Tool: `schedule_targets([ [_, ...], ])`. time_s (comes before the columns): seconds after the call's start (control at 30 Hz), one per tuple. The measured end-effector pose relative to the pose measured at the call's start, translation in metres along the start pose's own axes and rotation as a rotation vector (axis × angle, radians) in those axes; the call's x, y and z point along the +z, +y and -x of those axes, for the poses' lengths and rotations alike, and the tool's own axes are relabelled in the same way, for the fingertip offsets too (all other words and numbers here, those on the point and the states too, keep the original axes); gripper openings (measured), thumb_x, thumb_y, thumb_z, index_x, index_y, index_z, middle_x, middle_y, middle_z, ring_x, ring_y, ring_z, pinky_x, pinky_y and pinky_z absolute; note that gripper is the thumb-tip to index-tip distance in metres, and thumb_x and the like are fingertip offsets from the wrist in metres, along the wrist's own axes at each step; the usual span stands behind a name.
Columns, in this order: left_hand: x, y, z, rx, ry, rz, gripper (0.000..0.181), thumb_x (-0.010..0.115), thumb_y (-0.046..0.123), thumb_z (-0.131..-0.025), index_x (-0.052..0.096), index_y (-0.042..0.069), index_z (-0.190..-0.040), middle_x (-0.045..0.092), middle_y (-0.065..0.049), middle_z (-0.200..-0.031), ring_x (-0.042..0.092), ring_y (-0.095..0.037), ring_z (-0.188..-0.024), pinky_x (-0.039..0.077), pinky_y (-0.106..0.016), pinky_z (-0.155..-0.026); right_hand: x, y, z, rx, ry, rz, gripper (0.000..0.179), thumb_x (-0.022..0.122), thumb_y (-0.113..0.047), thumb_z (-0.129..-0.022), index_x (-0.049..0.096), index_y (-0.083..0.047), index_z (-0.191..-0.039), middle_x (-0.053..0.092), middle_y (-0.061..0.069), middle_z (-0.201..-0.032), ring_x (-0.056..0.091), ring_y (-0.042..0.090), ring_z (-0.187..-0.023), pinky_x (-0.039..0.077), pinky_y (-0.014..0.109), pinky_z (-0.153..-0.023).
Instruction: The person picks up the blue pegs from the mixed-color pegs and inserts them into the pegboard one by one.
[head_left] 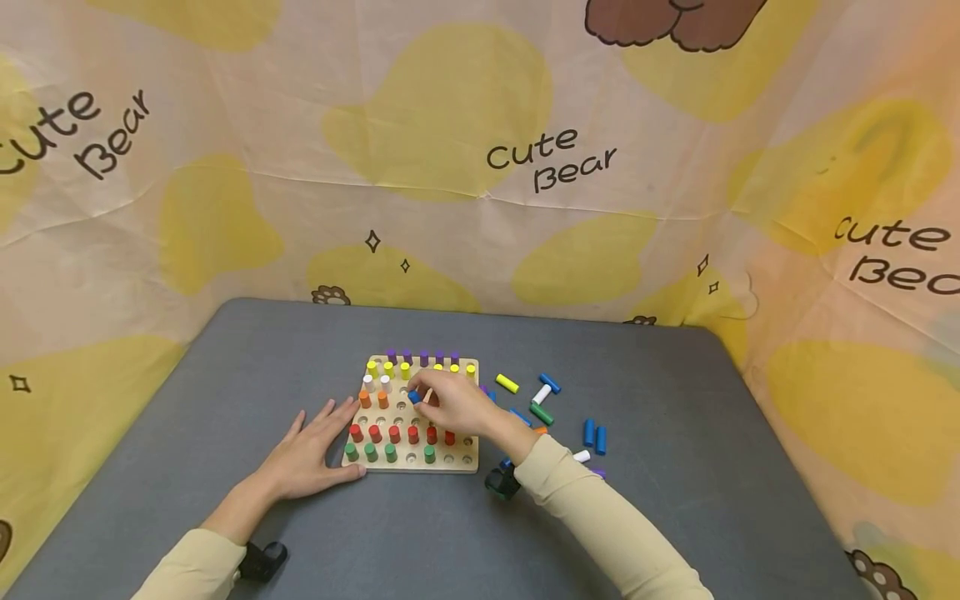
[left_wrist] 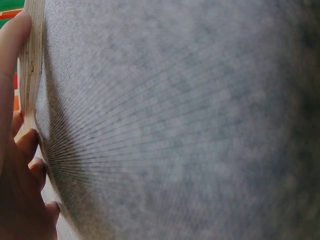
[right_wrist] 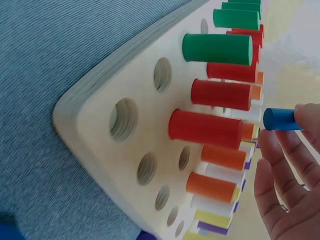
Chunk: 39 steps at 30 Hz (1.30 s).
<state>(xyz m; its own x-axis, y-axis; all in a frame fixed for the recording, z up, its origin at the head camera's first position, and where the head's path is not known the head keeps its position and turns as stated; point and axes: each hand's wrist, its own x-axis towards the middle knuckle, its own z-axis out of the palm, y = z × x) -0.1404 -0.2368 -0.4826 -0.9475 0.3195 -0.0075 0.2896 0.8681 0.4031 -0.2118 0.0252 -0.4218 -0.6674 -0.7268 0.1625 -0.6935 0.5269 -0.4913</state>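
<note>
Between the thumb and fingers of my right hand (head_left: 459, 404) is a blue peg (right_wrist: 280, 119), pinched above the middle of a wooden pegboard (head_left: 408, 469). Straight fingers spread, my left hand (head_left: 311, 458) rests along the board's left side, its thumb at the near left corner. Rows of upright pegs fill part of the board: a green peg (right_wrist: 217, 49) row nearest, then red pegs (head_left: 413, 435), orange, white, yellow and purple farther back. A row of bare holes lies between the red and orange pegs. My right hand and forearm cover part of the board's right side.
Right of the board, loose pegs lie scattered on the grey table (head_left: 660, 517), among them a yellow peg (head_left: 507, 384), a green peg (head_left: 542, 413) and two blue ones side by side. A printed cloth (head_left: 450, 108) hangs behind the table and along both sides.
</note>
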Motion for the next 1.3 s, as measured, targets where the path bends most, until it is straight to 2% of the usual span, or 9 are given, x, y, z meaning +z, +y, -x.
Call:
schedule_targets([
  [0.43,0.000,-0.001,-0.001,0.005,0.000,0.014,0.100,0.060,0.070,-0.070,0.024,0.019,-0.148,0.027,-0.006,-0.151,0.019,-0.035,-0.139,0.006,-0.064,-0.106,0.009,-0.011,-0.014,-0.016,0.001,-0.052,0.023,0.062,-0.016,-0.088,0.058,-0.013,-0.111,0.062,-0.003,-0.101,0.059,0.010,-0.088,0.046,0.012,-0.074],
  [0.63,0.001,-0.003,-0.001,0.008,0.006,0.015,0.100,0.060,0.070,-0.070,0.023,0.020,-0.148,0.027,-0.006,-0.151,0.019,-0.035,-0.139,0.006,-0.063,-0.106,0.015,-0.017,-0.023,-0.005,-0.007,-0.073,0.022,0.063,-0.015,-0.087,0.059,-0.012,-0.108,0.063,-0.003,-0.098,0.059,0.007,-0.087,0.046,0.011,-0.073],
  [0.97,0.002,-0.004,0.000,0.008,0.008,0.023,0.100,0.061,0.070,-0.069,0.024,0.021,-0.148,0.027,-0.005,-0.151,0.020,-0.034,-0.139,0.006,-0.063,-0.106,0.026,-0.029,-0.035,0.027,-0.034,-0.040,0.025,0.061,-0.018,-0.089,0.058,-0.015,-0.114,0.063,-0.005,-0.104,0.059,0.006,-0.091,0.046,0.012,-0.075],
  [1.3,0.001,-0.004,-0.001,0.016,0.009,0.023,0.099,0.060,0.070,-0.070,0.024,0.020,-0.147,0.028,-0.006,-0.151,0.020,-0.035,-0.138,0.007,-0.063,-0.106,0.037,-0.031,-0.043,0.046,-0.028,-0.062,0.018,0.060,-0.016,-0.089,0.060,-0.017,-0.107,0.065,-0.005,-0.101,0.058,0.001,-0.081,0.044,0.010,-0.067],
])
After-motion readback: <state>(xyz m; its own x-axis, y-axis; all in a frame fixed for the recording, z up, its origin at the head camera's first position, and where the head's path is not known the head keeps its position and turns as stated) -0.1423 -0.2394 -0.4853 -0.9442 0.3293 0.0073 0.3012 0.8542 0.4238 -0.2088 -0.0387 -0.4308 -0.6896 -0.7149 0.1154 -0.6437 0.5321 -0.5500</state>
